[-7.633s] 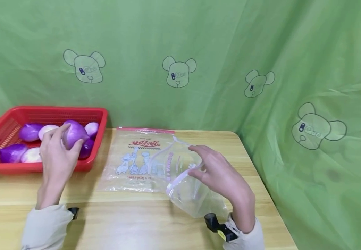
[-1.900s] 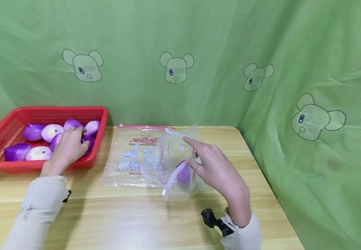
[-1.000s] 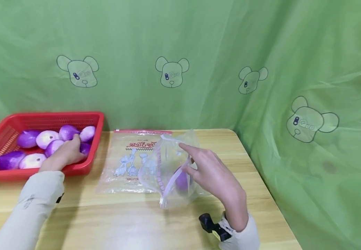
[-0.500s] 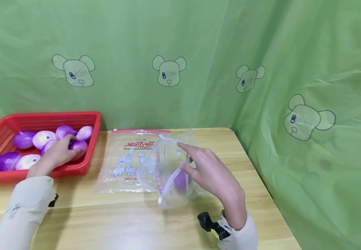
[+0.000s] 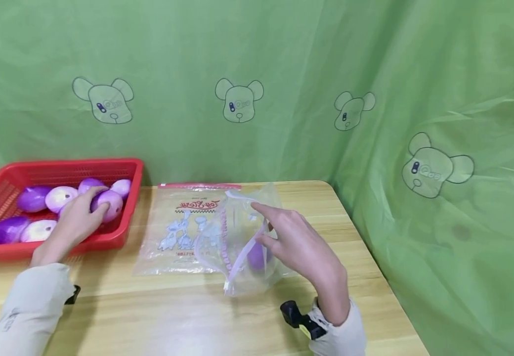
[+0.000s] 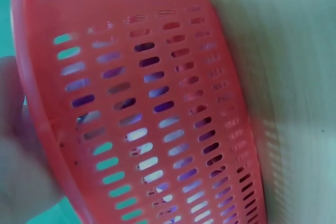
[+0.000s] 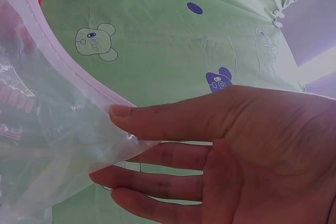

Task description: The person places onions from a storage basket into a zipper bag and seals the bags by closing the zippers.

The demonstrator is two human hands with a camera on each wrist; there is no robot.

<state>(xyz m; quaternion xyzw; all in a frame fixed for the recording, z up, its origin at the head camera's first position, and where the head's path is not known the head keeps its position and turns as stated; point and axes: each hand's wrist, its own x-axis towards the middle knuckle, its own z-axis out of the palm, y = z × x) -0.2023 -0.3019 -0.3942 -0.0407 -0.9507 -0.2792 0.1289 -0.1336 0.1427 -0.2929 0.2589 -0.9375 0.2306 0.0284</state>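
Observation:
My left hand reaches into a red plastic basket and grips a purple onion between thumb and fingers, near the basket's right end. In the left wrist view, the slotted basket wall hides most of the onions, and part of my hand shows blurred past the rim. My right hand pinches the edge of a clear zip bag, its mouth spread wide. One purple onion lies inside this bag. In the right wrist view, the thumb lies at the bag's edge.
Several purple and whitish onions lie in the basket. A flat printed zip bag with a red zip strip lies on the wooden table, partly under the clear bag. A green curtain hangs behind and to the right.
Earlier the left hand held an onion over the basket; later an onion shows in the clear bag. The left hand now has another onion, raised slightly. The right hand has kept its hold.

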